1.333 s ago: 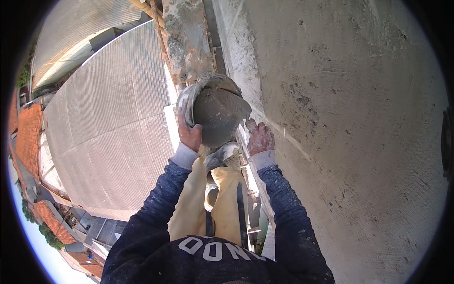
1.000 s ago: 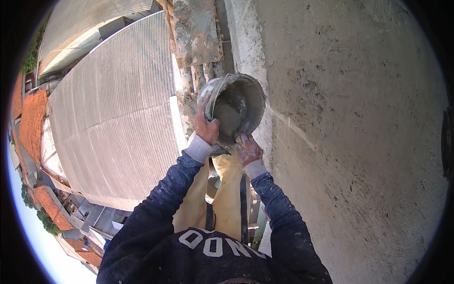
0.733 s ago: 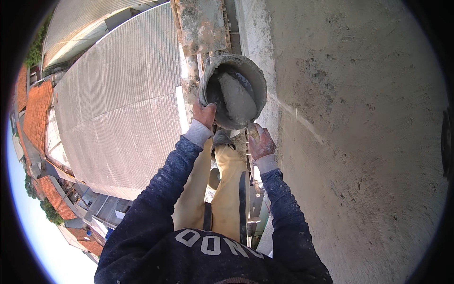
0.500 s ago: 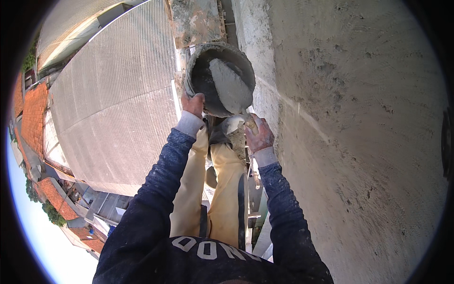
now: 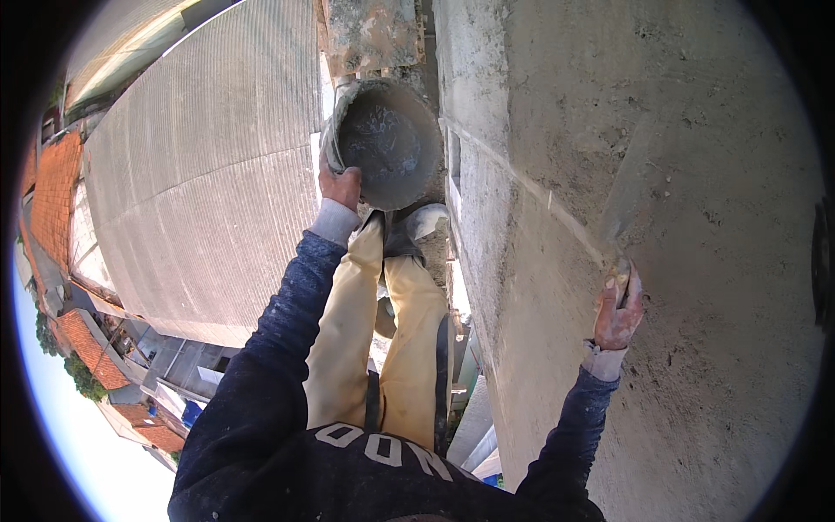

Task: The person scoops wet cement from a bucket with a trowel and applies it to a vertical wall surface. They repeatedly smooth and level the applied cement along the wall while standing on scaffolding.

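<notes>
My left hand (image 5: pixel 341 183) grips the left rim of a round, grey bucket (image 5: pixel 416 148), which holds wet grey mortar. My right hand (image 5: pixel 619 304) is out to the right, closed on the pale handle of a trowel (image 5: pixel 623 268). The trowel's blade is a grey blur against the rough cement wall (image 5: pixel 678 365) and points away from me. My legs, in cream trousers (image 5: pixel 409 339), show below the bucket, above what look like narrow boards.
A mottled board (image 5: pixel 372 35) lies beyond the bucket. To my left, below, stretches a corrugated grey roof (image 5: pixel 200 209), with orange tiled roofs (image 5: pixel 61 200) and other buildings farther off. The wall fills my right side, with a pale ledge along it.
My right hand has swung right from the bucket to the wall with the trowel, which was inside the bucket loaded with mortar. My left hand and the bucket have moved slightly up and left.
</notes>
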`<state>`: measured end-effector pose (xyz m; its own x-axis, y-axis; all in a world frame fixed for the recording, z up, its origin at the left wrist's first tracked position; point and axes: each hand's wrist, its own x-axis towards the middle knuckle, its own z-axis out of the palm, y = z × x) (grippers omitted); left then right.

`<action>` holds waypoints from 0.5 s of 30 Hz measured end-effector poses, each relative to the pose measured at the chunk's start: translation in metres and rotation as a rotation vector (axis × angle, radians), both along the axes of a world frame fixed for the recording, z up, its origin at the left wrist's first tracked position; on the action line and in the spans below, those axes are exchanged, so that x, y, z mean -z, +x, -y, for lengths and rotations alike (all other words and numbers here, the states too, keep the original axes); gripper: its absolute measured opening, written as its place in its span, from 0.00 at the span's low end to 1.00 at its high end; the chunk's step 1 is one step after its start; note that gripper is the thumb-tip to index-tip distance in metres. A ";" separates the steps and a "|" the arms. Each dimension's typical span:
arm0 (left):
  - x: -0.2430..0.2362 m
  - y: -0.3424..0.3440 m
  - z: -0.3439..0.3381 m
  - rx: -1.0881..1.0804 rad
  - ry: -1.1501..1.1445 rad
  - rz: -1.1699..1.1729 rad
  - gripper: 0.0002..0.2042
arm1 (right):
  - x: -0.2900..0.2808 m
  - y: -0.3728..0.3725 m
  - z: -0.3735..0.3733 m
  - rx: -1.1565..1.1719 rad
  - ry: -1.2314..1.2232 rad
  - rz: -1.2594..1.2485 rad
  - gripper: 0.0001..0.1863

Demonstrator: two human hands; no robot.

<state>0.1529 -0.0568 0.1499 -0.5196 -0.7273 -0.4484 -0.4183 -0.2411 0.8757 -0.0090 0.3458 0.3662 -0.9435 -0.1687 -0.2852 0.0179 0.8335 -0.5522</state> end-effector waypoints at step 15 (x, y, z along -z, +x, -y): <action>-0.088 -0.037 -0.059 0.369 -0.199 0.016 0.41 | 0.164 0.096 0.137 -0.467 0.229 0.036 0.25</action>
